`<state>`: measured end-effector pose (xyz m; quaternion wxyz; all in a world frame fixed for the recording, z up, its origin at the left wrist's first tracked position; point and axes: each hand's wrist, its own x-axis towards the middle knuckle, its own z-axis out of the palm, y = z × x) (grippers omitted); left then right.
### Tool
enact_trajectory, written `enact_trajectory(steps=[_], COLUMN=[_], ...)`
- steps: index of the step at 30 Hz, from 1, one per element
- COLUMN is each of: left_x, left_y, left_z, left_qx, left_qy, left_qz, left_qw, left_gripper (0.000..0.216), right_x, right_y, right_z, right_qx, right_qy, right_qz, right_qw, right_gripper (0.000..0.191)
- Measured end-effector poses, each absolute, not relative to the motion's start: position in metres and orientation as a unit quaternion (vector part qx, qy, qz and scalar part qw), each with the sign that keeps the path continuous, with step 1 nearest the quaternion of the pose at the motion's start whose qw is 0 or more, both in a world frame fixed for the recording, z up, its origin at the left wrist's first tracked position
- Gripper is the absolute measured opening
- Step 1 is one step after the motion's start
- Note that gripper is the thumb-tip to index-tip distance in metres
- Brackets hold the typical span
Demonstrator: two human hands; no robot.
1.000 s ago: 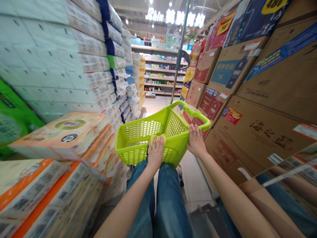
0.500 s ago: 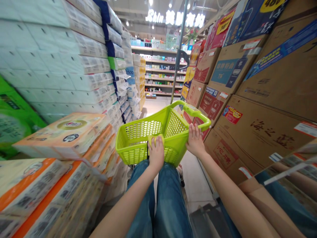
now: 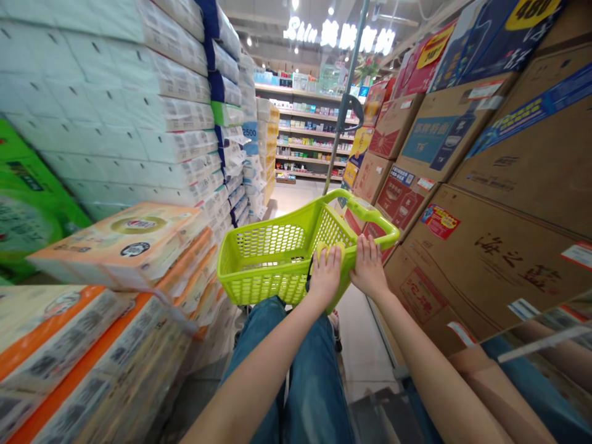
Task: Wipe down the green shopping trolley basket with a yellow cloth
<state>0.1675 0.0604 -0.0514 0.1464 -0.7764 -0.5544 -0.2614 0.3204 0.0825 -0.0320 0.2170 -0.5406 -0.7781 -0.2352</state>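
Note:
A lime-green shopping basket cart (image 3: pixel 263 280) with perforated sides stands across the aisle just in front of my knees. My left hand (image 3: pixel 326 271) is closed over a yellow cloth (image 3: pixel 329 246), pressing it to the near rim, right of the basket's middle. Something dark shows beside that hand, too little of it to name. Close by, my right hand (image 3: pixel 369 262) grips the rim at the right end, below the looped handle (image 3: pixel 377 219). Its fingers curl over the edge, and the fingertips are partly hidden.
Tissue packs (image 3: pixel 120 105) are stacked high on the left, with orange packs (image 3: pixel 134 237) lower down. Cardboard cartons (image 3: pixel 513 234) form a wall on the right. A metal pole (image 3: pixel 342 117) rises behind the basket; stocked shelves (image 3: pixel 314 129) stand at the back.
My left hand has slid right along the near rim with the yellow cloth, coming close to my right hand. The right hand keeps its hold on the rim.

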Motion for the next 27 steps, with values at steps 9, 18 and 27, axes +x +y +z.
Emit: enact_trajectory(steps=[9, 18, 27], left_x=[0.052, 0.080, 0.194], left_y=[0.029, 0.020, 0.061], left_z=[-0.085, -0.080, -0.045], left_qx=[-0.744, -0.682, -0.753], left_qy=[-0.609, -0.669, -0.574], left_qz=[-0.201, -0.228, -0.277], left_qw=[0.188, 0.187, 0.162], left_gripper=[0.060, 0.059, 0.053], right_x=[0.321, 0.319, 0.320], right_y=[0.081, 0.082, 0.084], right_z=[-0.031, -0.033, -0.035], right_qx=[-0.553, -0.559, -0.538], right_qy=[-0.774, -0.769, -0.774], right_qz=[-0.242, -0.241, -0.259], right_qw=[0.191, 0.197, 0.212], right_gripper=[0.096, 0.094, 0.095])
